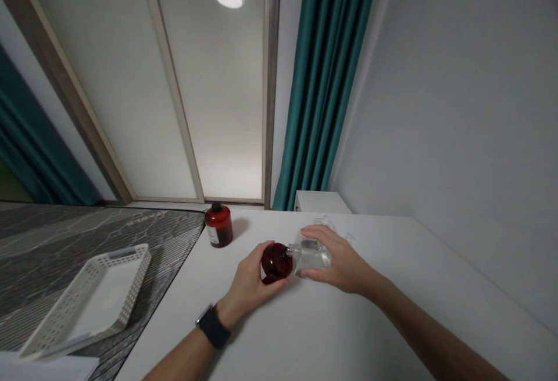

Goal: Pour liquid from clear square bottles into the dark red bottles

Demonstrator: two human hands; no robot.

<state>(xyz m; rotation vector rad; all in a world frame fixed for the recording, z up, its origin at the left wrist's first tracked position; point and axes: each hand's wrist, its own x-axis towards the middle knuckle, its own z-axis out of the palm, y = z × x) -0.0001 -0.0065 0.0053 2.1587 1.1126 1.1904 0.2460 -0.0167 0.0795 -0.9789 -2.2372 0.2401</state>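
Note:
My left hand (255,276) is wrapped round a dark red bottle (276,263), which has no cap on its neck. In my right hand (335,259) is a clear bottle (311,253), tipped on its side with its narrow neck at the red bottle's mouth. Clear liquid shows inside it; whether any is flowing across I cannot tell. Another red bottle (219,227), with a black cap and a white label, stands upright at the table's far left edge. Behind my right hand lies a clear object (323,221), partly hidden.
The white table (270,334) carries the bottles. To its left, a white perforated basket (93,294) sits on a grey patterned surface (174,241). A white cabinet (321,201) and a teal curtain (325,90) are beyond the far edge. A wall borders the right.

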